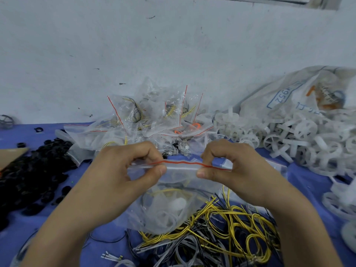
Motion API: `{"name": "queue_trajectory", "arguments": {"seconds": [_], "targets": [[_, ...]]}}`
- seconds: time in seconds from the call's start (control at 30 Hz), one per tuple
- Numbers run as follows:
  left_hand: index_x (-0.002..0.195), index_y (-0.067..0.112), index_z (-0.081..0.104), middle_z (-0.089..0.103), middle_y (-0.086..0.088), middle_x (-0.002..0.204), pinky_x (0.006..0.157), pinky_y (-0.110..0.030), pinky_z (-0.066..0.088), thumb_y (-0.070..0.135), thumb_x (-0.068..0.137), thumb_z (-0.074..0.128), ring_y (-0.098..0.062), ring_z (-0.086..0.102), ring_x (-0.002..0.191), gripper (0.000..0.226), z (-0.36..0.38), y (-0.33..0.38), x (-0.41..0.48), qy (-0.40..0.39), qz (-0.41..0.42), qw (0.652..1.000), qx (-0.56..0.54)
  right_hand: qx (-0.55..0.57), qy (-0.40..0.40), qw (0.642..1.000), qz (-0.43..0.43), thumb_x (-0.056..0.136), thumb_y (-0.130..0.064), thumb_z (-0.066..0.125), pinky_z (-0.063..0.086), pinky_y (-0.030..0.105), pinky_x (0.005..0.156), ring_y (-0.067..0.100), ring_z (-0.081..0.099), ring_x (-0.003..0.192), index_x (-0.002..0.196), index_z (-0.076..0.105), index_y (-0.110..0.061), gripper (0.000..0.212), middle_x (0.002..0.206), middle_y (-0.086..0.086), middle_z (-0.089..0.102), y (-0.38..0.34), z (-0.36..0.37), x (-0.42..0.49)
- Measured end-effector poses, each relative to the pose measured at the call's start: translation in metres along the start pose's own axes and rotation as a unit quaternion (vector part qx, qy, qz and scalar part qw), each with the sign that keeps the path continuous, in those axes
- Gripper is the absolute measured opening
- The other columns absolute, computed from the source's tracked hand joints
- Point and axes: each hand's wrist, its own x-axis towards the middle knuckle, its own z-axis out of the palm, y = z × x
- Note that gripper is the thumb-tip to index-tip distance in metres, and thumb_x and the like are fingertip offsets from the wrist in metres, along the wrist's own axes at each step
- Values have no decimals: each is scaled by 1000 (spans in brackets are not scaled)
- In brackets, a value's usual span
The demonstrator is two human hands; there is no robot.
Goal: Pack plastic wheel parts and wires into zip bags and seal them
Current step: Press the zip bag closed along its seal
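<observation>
A clear zip bag (pixel 169 207) with a red-lined top hangs in front of me above the blue table. Inside it I see white plastic wheel parts and yellow and black wires. My left hand (pixel 123 170) pinches the zip strip at its left end between thumb and curled fingers. My right hand (pixel 227 164) pinches the same strip toward its right end. The red line runs wavy between the two hands. Whether the zip is closed along its length I cannot tell.
A tangle of yellow, black and grey wires (pixel 221 228) lies under the bag. White plastic wheels (pixel 292 135) spill from a big sack (pixel 300 95) at the right. Filled zip bags (pixel 154 116) pile against the wall. Black rings (pixel 36 170) heap at the left.
</observation>
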Motion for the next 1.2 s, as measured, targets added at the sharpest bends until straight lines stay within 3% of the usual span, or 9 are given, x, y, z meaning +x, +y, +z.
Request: {"name": "queue_trajectory", "arguments": {"seconds": [0.13, 0.3, 0.5, 0.63, 0.73, 0.87, 1.0, 1.1, 1.2], "targets": [[72, 27, 60, 64, 12, 72, 65, -16, 42, 49, 75, 55, -5, 61, 70, 23, -4, -5, -1, 10, -10, 1000, -3, 24, 10, 999, 33, 67, -49, 67, 40, 25, 76, 4, 54, 73, 62, 55, -29, 24, 70, -15, 59, 4, -2, 1], [77, 27, 61, 65, 12, 72, 67, -18, 43, 53, 73, 53, -7, 61, 71, 28, -4, -8, -2, 16, -19, 1000, -4, 14, -13, 999, 30, 77, -40, 67, 41, 34, 76, 7, 51, 70, 65, 57, -21, 24, 69, -10, 56, 10, -1, 1], [77, 29, 60, 63, 13, 70, 66, -21, 43, 46, 76, 61, -5, 59, 67, 17, -6, -13, -2, 26, -25, 999, 1, 40, -13, 998, 43, 67, -54, 59, 33, 15, 60, 4, 39, 55, 55, 47, -13, 44, 56, -6, 44, 15, 1, 2], [76, 28, 60, 63, 12, 68, 63, -15, 41, 49, 75, 60, -3, 58, 65, 21, -5, -15, -2, 27, -30, 999, -3, 44, 8, 998, 37, 69, -52, 59, 25, 20, 53, 6, 25, 50, 49, 30, -20, 48, 51, -3, 28, 18, 6, 4], [75, 28, 61, 64, 11, 69, 64, -11, 41, 47, 74, 63, -1, 59, 65, 19, -7, -19, -3, 37, -41, 998, -21, 68, 31, 996, 40, 65, -53, 62, 24, 23, 53, 9, 23, 51, 49, 28, -17, 52, 53, 1, 24, 19, 8, 4], [74, 29, 64, 66, 7, 70, 64, -16, 45, 56, 73, 62, -5, 61, 67, 27, -12, -26, -5, 50, -56, 996, -44, 81, 65, 994, 39, 60, -51, 68, 25, 19, 49, 9, 21, 49, 48, 26, -19, 54, 51, 1, 22, 21, 8, 4], [69, 30, 63, 65, 9, 65, 63, -10, 43, 48, 71, 70, -3, 61, 65, 19, -13, -26, -5, 66, -66, 994, -56, 87, 71, 993, 40, 61, -49, 68, 24, 23, 50, 10, 21, 50, 49, 26, -19, 54, 52, 2, 21, 22, 8, 5], [69, 29, 64, 65, 10, 63, 63, -9, 43, 39, 72, 72, 0, 60, 63, 14, -6, -20, -2, 55, -61, 995, -60, 90, 27, 995, 35, 67, -47, 66, 27, 22, 53, 8, 25, 50, 49, 31, -22, 48, 52, -1, 27, 22, 8, 4], [71, 28, 66, 67, 10, 63, 65, -8, 44, 36, 74, 70, -1, 63, 64, 9, -1, -13, 0, 56, -62, 993, -83, 100, -19, 995, 25, 76, -41, 62, 34, 12, 58, 4, 40, 53, 56, 52, -20, 31, 56, 0, 45, 21, 6, 4]]}}
